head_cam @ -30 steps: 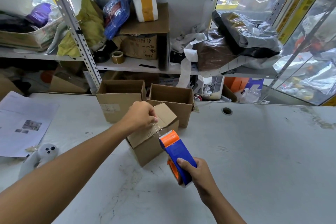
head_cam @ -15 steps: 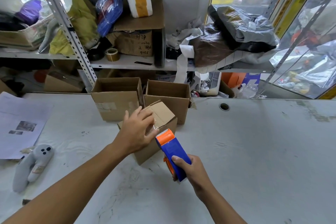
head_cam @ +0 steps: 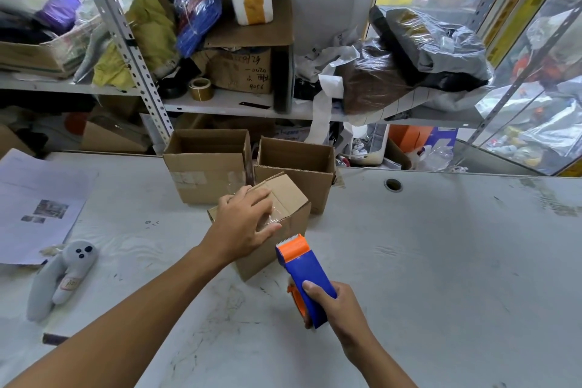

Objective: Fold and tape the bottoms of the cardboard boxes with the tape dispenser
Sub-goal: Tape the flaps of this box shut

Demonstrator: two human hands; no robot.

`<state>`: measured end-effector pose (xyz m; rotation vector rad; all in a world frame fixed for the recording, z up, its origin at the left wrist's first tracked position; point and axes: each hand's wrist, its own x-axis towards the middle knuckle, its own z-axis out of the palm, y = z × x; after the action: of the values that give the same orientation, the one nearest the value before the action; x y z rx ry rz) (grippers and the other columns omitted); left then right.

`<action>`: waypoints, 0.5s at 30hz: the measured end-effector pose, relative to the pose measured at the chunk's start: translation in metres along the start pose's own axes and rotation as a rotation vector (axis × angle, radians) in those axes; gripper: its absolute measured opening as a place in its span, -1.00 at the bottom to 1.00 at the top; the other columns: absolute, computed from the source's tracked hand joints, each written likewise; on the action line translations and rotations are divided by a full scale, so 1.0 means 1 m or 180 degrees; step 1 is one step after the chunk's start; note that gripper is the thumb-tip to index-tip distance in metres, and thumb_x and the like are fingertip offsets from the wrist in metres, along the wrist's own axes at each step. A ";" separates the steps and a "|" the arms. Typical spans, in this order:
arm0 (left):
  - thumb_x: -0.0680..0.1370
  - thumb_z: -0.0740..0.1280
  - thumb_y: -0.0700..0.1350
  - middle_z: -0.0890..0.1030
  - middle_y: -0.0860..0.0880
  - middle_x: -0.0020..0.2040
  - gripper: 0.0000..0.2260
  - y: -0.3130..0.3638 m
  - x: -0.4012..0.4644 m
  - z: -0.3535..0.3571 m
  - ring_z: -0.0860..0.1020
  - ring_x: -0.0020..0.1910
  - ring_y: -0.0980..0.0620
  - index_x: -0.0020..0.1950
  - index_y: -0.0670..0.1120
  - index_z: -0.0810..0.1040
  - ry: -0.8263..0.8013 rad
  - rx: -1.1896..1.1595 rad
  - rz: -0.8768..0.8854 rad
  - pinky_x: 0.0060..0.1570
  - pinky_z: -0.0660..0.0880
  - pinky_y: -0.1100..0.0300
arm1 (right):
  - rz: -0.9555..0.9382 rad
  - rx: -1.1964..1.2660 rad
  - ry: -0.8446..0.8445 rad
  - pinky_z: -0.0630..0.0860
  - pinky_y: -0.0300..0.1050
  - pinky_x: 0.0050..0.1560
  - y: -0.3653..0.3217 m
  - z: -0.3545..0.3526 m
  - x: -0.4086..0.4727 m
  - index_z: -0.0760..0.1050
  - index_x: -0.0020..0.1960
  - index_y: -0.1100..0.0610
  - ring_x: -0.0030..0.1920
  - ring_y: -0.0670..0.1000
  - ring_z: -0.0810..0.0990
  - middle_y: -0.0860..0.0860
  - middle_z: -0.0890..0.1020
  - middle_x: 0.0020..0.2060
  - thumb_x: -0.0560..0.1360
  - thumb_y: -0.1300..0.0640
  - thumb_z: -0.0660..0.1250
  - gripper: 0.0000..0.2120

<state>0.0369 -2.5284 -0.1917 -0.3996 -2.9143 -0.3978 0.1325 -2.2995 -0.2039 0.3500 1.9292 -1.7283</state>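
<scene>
Left forearm reaching in from the lower left, extending diagonally up toward centre, bare to the frame edge. Left hand (head_cam: pixel 242 224) lying palm down, fingers (head_cam: pixel 256 198) spread loosely and slightly curled, thumb pointing right, pressing flat rather than gripping. Wrist running straight in line with the forearm. Right forearm entering from the lower right, angling up and to the left, also bare. Right hand (head_cam: pixel 335 304) curling closed in a firm wrap, thumb lying along the near face, remaining fingers tucking around the far side and mostly hidden. Right wrist bending slightly inward. Hands sitting near each other, not touching, left higher in view than right.
</scene>
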 end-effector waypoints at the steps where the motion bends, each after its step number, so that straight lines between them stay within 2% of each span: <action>1: 0.50 0.25 0.25 0.52 0.01 0.36 -0.68 0.000 0.000 0.000 0.45 0.36 -0.09 0.02 0.04 0.55 0.0006 0.0002 -0.0007 0.15 0.40 -0.13 | 0.0030 -0.0050 0.0030 0.63 -0.15 -0.30 -0.002 0.000 -0.001 0.63 -0.01 0.24 -0.38 0.04 0.65 0.20 0.70 -0.27 0.45 -0.17 0.44 -0.56; 5: 0.48 0.23 0.32 0.53 0.02 0.37 -0.61 0.002 0.001 0.000 0.45 0.38 -0.12 0.04 0.05 0.57 -0.0046 0.0073 -0.0043 0.20 0.40 -0.17 | 0.0143 -0.0228 0.0068 0.65 -0.06 -0.27 -0.015 -0.005 -0.004 0.65 -0.02 0.29 -0.42 0.07 0.63 0.23 0.71 -0.29 0.54 -0.04 0.40 -0.64; 8: 0.44 0.30 0.40 0.50 0.02 0.39 -0.53 0.005 0.003 -0.003 0.40 0.42 -0.16 0.08 0.05 0.54 -0.0275 0.0271 -0.0052 0.24 0.37 -0.24 | 0.0223 -0.0440 0.0115 0.65 -0.10 -0.33 -0.035 -0.009 -0.005 0.65 -0.01 0.29 -0.45 0.05 0.63 0.13 0.70 -0.37 0.52 -0.03 0.41 -0.65; 12: 0.45 0.39 0.26 0.52 0.04 0.32 -0.67 0.010 0.005 -0.004 0.41 0.36 -0.10 -0.01 0.07 0.46 -0.0210 0.0194 -0.0108 0.18 0.36 -0.16 | 0.0387 -0.0717 0.0154 0.60 -0.17 -0.41 -0.065 -0.001 0.001 0.54 0.04 0.25 -0.43 0.03 0.65 0.14 0.73 -0.23 0.51 -0.05 0.44 -0.65; 15: 0.44 0.42 0.22 0.54 0.03 0.30 -0.71 0.010 0.002 -0.001 0.44 0.33 -0.08 -0.03 0.07 0.47 -0.0057 0.0117 -0.0122 0.15 0.38 -0.14 | 0.0538 -0.0892 0.0136 0.57 -0.21 -0.46 -0.077 0.001 0.002 0.47 0.00 0.18 -0.45 -0.01 0.63 0.10 0.67 -0.27 0.51 -0.08 0.44 -0.66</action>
<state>0.0379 -2.5186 -0.1876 -0.3440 -2.9458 -0.3474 0.0913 -2.3128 -0.1401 0.4342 2.0737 -1.3328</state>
